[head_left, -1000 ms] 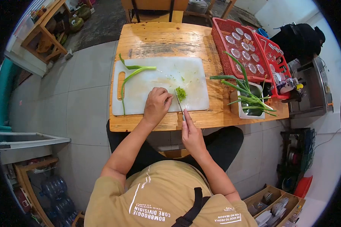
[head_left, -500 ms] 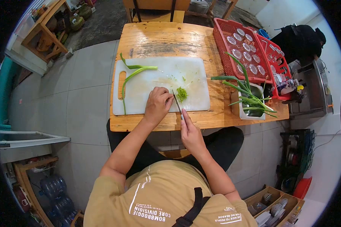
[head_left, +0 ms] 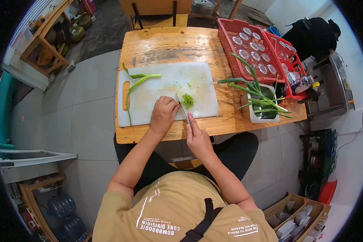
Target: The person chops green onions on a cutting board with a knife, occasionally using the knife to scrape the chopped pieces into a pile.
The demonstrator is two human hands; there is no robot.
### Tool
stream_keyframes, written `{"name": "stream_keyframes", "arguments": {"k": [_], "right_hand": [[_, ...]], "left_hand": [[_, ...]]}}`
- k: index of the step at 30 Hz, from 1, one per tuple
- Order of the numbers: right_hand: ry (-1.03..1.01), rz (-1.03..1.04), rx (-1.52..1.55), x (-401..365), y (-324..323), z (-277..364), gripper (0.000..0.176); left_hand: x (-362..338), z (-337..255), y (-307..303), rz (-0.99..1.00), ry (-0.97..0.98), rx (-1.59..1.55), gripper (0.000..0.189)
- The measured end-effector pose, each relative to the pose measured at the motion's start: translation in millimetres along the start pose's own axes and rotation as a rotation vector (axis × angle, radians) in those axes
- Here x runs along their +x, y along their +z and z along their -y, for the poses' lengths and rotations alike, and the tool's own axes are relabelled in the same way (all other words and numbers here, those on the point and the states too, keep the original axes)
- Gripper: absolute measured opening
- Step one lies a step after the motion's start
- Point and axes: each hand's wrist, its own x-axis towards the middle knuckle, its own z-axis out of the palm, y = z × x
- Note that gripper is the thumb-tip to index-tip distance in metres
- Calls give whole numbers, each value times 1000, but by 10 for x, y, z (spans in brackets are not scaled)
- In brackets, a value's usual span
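My right hand (head_left: 198, 139) grips the handle of a knife (head_left: 182, 107), its blade resting on the white cutting board (head_left: 149, 99). Close to the blade's left side, my left hand (head_left: 163, 115) is closed with fingertips curled; whatever it pinches is hidden beneath the fingers. A small heap of chopped green onion (head_left: 187, 101) lies just right of the blade, with scattered bits beyond. On the board's left part lies a bent whole green onion (head_left: 134, 90).
A metal container (head_left: 265, 118) holding long green onions (head_left: 258, 94) stands right of the board. Behind it are a red basket (head_left: 226, 48) of clear-lidded cups and a second red basket (head_left: 296, 96) with bottles. The wooden table (head_left: 161, 44) extends past the board.
The view has shifted slightly, moving the board and table a little left in the picture. Both hands stay at the board's near edge, with the knife still beside the chopped heap.
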Motion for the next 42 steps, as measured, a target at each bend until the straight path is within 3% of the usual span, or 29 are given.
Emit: {"name": "stream_keyframes", "arguments": {"k": [15,18,42], "right_hand": [[20,30,203,-208,-150,28,54],[132,95,171,-218,-166,70,53],[4,-2,-12,-170,-90,-37,56]], "left_hand": [[25,26,-10,56,68,32,12],[28,15,-11,62,66,34,13],[7,27,-48,46,36,5,13]]}}
